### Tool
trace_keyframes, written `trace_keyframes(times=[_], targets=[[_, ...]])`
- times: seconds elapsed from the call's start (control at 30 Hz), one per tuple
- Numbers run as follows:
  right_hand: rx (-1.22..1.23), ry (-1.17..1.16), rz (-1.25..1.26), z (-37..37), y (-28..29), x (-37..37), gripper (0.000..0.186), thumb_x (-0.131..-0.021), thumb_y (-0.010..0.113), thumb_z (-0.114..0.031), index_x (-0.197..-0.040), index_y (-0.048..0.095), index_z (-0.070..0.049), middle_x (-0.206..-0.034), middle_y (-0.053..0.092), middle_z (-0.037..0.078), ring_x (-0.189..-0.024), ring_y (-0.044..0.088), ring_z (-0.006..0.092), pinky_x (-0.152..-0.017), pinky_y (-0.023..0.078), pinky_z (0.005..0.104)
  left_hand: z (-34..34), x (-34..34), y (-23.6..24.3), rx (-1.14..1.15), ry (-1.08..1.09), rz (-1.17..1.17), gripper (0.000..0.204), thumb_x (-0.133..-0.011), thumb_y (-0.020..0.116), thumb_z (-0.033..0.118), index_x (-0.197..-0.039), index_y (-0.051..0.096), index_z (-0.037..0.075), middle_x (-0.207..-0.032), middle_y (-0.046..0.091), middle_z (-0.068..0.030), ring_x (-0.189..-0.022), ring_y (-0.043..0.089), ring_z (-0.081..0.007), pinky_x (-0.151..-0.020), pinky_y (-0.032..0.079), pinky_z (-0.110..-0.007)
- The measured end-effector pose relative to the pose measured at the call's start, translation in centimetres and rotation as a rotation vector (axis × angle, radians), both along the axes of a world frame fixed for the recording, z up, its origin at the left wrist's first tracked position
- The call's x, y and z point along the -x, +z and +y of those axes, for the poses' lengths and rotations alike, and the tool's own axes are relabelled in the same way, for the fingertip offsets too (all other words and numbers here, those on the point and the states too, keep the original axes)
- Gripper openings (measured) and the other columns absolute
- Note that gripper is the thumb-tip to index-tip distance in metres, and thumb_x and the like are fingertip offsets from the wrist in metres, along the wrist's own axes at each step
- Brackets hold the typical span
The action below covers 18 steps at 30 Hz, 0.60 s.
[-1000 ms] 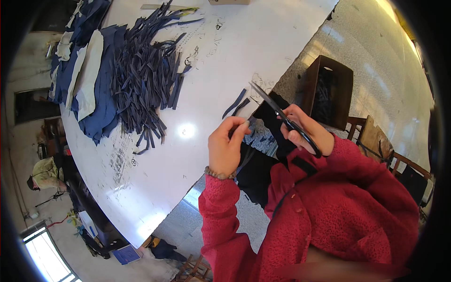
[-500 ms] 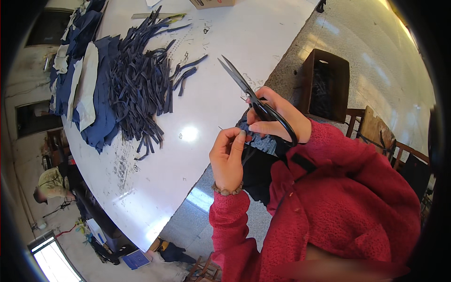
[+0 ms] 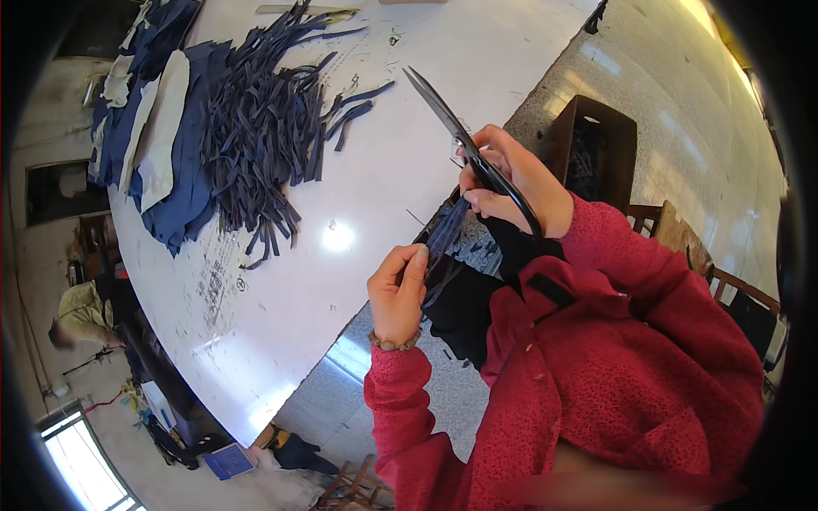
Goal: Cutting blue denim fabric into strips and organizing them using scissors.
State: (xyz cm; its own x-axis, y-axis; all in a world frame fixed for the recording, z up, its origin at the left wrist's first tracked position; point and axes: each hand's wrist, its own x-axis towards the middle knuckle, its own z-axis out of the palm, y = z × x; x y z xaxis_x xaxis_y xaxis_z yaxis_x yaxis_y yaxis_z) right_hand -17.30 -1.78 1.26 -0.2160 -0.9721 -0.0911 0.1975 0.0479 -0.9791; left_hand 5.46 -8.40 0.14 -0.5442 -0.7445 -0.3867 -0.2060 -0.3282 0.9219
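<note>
Scissors (image 3: 440, 107) gripped in the right hand (image 3: 537, 189) point over the white table (image 3: 298, 332), while the left hand (image 3: 396, 298), near the table's edge with open tabletop leftward, pinches dark strips (image 3: 446, 228) running between both hands.

through my feed the scissors (image 3: 465, 143) show smooth metal blades (image 3: 436, 106) and glossy handles (image 3: 492, 175). i see a shiny, smooth tabletop (image 3: 294, 315), matt cloth strips (image 3: 264, 128), a rough-textured jacket (image 3: 639, 366) and a wooden chair (image 3: 680, 233).
</note>
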Motion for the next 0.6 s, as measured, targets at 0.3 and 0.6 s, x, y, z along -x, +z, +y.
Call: trace_keyframes(times=[0.3, 0.6], targets=[[-0.007, -0.079, 0.075, -0.4, -0.9, -0.1, 0.04, -0.082, 0.06, -0.003, -0.117, 0.04, -0.004, -0.089, 0.056, 0.006, -0.075, 0.054, 0.01, -0.064, 0.048, 0.0242, 1.0, 1.1, 0.2, 0.368, -0.061, -0.044, 0.038, -0.081, 0.072, 0.007, -0.116, 0.058, 0.004, -0.085, 0.06, -0.0028, -0.069, 0.054, -0.0082, -0.062, 0.046, -0.023], [-0.114, -0.067, 0.013, -0.5, -0.6, -0.1, 0.039, -0.082, 0.06, -0.002, -0.116, 0.041, -0.005, -0.087, 0.056, 0.005, -0.072, 0.054, 0.0087, -0.06, 0.048, 0.0234, 1.0, 0.9, -1.4, 0.549, 0.061, -0.083, 0.012, -0.085, 0.065, -0.001, -0.091, 0.056, 0.001, -0.081, 0.058, -0.0017, -0.061, 0.049, -0.0051, -0.058, 0.038, -0.018]])
